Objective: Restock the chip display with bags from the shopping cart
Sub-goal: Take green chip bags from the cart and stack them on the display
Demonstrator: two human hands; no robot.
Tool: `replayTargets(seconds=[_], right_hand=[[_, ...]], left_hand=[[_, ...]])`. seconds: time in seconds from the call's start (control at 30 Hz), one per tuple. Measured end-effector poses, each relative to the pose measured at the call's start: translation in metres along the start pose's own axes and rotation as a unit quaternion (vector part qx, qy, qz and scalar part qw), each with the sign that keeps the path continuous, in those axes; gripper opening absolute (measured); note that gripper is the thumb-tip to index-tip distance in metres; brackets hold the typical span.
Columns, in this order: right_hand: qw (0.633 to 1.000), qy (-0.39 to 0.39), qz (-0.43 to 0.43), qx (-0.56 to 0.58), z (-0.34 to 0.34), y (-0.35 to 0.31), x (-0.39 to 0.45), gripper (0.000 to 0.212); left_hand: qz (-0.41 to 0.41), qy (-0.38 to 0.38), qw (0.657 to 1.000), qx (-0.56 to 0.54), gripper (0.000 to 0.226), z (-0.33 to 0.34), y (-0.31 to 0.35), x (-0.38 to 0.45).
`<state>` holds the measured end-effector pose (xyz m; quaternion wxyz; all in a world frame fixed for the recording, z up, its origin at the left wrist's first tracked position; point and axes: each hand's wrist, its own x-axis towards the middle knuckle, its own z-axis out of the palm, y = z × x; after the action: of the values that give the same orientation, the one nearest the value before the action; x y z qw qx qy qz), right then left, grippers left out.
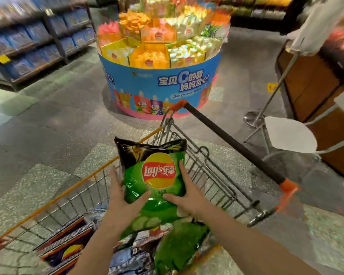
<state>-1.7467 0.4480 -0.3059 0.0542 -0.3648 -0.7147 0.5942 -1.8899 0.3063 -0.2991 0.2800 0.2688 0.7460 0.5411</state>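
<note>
— What have you got hold of?

— A green Lay's bag (157,181), glossy and puffed, with the red-and-yellow logo facing me and cucumber slices printed low on it. A black bag (131,149) sits right behind it, its crimped top edge showing above. I hold both up over the shopping cart (197,155). My left hand (121,197) grips the left edge, thumb across the front; my right hand (187,193) clasps the right edge, fingers along the side, thumb on the face.

— And underneath?

— More bags lie in the wire basket: dark blue striped ones (68,247) to the left, another green one (179,247) below my right wrist.

— What's ahead?

— A round display (161,82), blue printed cardboard wall, with yellow and orange compartments of blurred packets on top. It stands beyond the cart's black, orange-tipped handle (232,143). A white seat on metal legs (290,135) stands to the right on speckled stone floor (48,126).
</note>
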Motion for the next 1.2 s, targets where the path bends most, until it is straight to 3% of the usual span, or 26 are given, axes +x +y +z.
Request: replayTargets(seconds=[0.13, 0.2, 0.37, 0.63, 0.87, 1.2], right_hand=[[0.996, 0.063, -0.066, 0.007, -0.039, -0.015, -0.072, 0.106], [0.992, 0.072, -0.099, 0.001, -0.044, -0.028, -0.078, 0.104], [0.979, 0.161, -0.129, 0.013, -0.087, -0.019, -0.176, 0.102], [0.944, 0.320, -0.056, 0.052, -0.146, 0.045, -0.334, 0.106], [0.863, 0.490, 0.061, 0.108, -0.166, 0.102, -0.464, 0.105], [0.676, 0.697, 0.175, 0.162, -0.160, 0.140, -0.571, 0.105]], left_hand=[[0.165, -0.005, 0.974, 0.158, 0.112, 0.028, 0.046, -0.060], [0.132, 0.007, 0.981, 0.145, 0.112, 0.022, 0.059, -0.061], [0.230, -0.048, 0.959, 0.158, 0.112, 0.066, 0.110, -0.119], [0.313, -0.246, 0.913, 0.094, 0.100, 0.182, 0.131, -0.196], [0.357, -0.473, 0.801, 0.082, 0.074, 0.290, 0.141, -0.262], [0.382, -0.697, 0.600, 0.091, 0.077, 0.421, 0.165, -0.340]])
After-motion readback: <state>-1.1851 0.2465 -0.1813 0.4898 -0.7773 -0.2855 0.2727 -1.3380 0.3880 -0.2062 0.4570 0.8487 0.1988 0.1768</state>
